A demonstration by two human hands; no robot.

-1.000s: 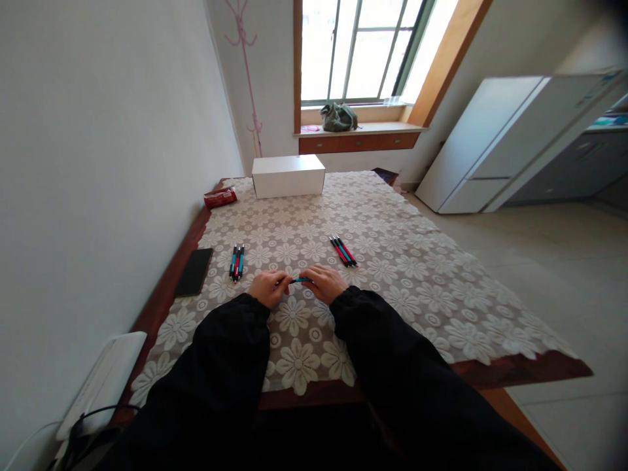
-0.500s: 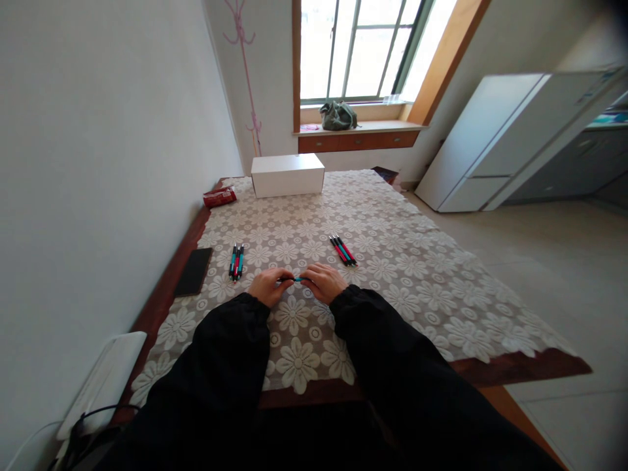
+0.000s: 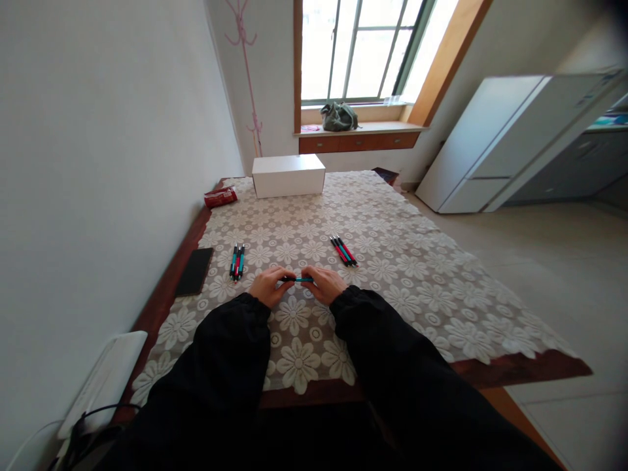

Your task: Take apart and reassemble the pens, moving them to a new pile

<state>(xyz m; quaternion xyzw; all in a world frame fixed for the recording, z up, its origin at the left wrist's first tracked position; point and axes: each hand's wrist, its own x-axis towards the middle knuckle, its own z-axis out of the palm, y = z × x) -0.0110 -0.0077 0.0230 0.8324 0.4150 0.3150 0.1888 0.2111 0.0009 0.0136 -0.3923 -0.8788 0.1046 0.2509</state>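
Observation:
Between my two hands lies a black and teal pen (image 3: 303, 279), held level just over the lace tablecloth. My left hand (image 3: 268, 286) pinches its black end. The fingers of my right hand (image 3: 324, 283) are closed on the teal end, hiding its tip. To the left a group of several pens (image 3: 237, 262), teal, red and black, lies side by side, pointing away from me. Another group of pens (image 3: 344, 251), red, teal and black, lies slanted beyond my right hand.
A dark flat phone-like slab (image 3: 195, 272) rests at the table's left edge. Farther back are a red packet (image 3: 220, 197) and a white box (image 3: 288, 178). A white power strip (image 3: 105, 379) with cables sits at lower left. The flowered tablecloth (image 3: 298, 364) covers the table.
My right fingers have shifted slightly to the right along the pen, so more of its teal barrel shows between my hands. The other pens have stayed put.

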